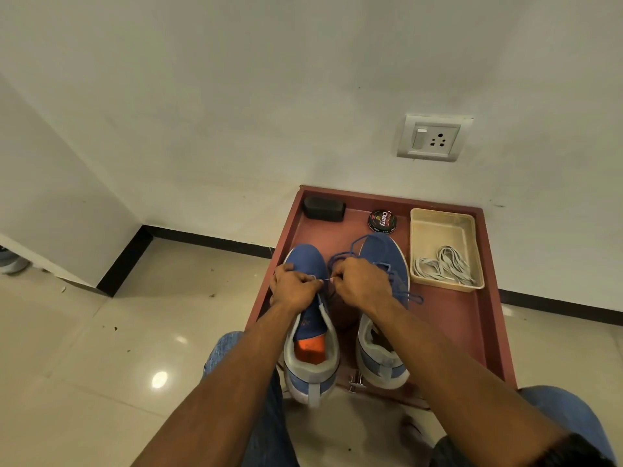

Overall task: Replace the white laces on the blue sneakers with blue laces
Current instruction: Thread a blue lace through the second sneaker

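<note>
Blue lace (340,257) (loose) pinched by right hand (362,284) beside sneaker (305,261).

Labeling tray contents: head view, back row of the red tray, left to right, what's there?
Black case → round shoe polish tin → beige basket with white laces in it. The sneakers sit nearer the camera, in front of this row.

I'm in a plain room at home: glossy cream floor tiles (101,348), white wall (236,96) with black skirting (209,239), a switch-and-socket plate (433,138) (upper right of the frame), shoe polish tin (382,221) nearby.
</note>
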